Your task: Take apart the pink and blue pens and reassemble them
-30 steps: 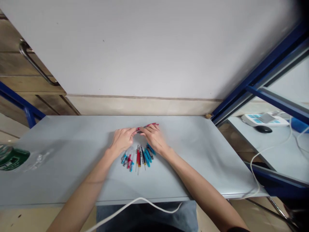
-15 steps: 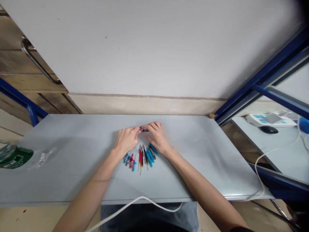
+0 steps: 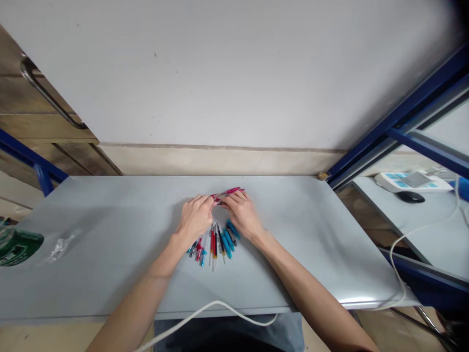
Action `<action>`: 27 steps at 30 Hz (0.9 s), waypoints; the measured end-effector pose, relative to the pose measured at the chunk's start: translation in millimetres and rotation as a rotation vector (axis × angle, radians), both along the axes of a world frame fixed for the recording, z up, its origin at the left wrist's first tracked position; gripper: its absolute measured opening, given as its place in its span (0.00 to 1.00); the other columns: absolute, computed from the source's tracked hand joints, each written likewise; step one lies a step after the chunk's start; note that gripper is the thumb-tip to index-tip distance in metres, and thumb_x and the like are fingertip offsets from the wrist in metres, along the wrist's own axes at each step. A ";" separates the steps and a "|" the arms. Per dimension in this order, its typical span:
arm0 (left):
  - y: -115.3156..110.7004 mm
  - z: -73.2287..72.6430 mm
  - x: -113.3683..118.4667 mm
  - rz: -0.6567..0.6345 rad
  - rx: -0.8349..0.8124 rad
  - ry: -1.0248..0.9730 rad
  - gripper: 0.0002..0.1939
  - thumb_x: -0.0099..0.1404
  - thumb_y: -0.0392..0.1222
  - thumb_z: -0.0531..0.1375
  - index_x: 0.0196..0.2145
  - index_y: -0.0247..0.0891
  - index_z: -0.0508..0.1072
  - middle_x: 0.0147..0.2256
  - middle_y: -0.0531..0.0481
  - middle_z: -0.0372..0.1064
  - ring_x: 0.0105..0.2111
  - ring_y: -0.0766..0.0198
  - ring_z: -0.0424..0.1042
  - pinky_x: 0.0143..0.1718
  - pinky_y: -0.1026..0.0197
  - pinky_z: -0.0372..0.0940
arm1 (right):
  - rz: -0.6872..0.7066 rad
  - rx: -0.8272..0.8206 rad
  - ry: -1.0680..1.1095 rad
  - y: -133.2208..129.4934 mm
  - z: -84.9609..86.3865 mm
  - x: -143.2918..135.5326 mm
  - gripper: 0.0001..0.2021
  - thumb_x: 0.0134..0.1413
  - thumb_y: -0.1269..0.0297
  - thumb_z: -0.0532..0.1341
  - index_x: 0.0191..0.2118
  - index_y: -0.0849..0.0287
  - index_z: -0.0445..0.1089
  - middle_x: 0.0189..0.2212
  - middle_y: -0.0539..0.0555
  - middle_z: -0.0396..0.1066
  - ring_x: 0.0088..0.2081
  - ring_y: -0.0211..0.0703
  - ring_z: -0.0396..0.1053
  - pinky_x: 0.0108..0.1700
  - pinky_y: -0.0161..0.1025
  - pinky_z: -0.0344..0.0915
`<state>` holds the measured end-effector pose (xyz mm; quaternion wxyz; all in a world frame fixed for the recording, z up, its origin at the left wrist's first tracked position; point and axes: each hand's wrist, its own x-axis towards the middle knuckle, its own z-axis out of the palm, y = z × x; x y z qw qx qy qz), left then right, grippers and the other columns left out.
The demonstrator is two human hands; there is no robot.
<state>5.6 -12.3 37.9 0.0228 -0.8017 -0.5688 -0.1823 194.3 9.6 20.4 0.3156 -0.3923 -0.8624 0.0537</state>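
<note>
My left hand (image 3: 197,215) and my right hand (image 3: 240,211) are close together over the middle of the grey table (image 3: 128,234). Pink and red pens (image 3: 231,190) lie between and just beyond them, and the fingers of both hands are closed round their near parts. Nearer to me, pen parts fan out: short clear pieces with blue and red ends (image 3: 199,250) below my left hand, thin red and black refills (image 3: 214,242) in the centre, and blue barrels (image 3: 227,243) below my right hand.
A green-labelled bottle (image 3: 20,247) and crumpled clear plastic (image 3: 60,247) are at the left. A white cable (image 3: 216,303) crosses the front edge. Right, beyond a blue frame (image 3: 395,112), are a black mouse (image 3: 410,197) and a white device (image 3: 394,181).
The pink and red pens now show beyond my right hand's fingertips, where they were mostly hidden. Both hands stay close together. The view has shifted slightly.
</note>
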 end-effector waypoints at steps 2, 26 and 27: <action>0.4 -1.2 -0.5 -0.018 -0.046 0.009 0.11 0.70 0.33 0.52 0.38 0.41 0.75 0.38 0.45 0.79 0.40 0.53 0.77 0.36 0.56 0.63 | -0.034 0.034 -0.015 0.8 -1.5 1.4 0.11 0.70 0.70 0.54 0.44 0.56 0.75 0.39 0.57 0.76 0.46 0.53 0.65 0.50 0.48 0.59; 0.5 12.3 -18.4 -0.135 -0.056 0.055 0.14 0.71 0.29 0.51 0.44 0.43 0.73 0.40 0.49 0.75 0.43 0.58 0.74 0.39 0.58 0.62 | 0.130 0.008 0.001 4.3 7.4 11.1 0.13 0.71 0.71 0.50 0.49 0.58 0.71 0.39 0.59 0.70 0.42 0.51 0.63 0.47 0.46 0.63; 1.9 12.9 -22.8 -0.119 -0.058 0.057 0.15 0.69 0.27 0.51 0.43 0.43 0.72 0.39 0.49 0.75 0.43 0.58 0.74 0.38 0.58 0.61 | 0.127 0.002 0.008 5.3 9.3 15.3 0.13 0.72 0.70 0.49 0.49 0.58 0.71 0.40 0.59 0.70 0.42 0.51 0.63 0.47 0.45 0.63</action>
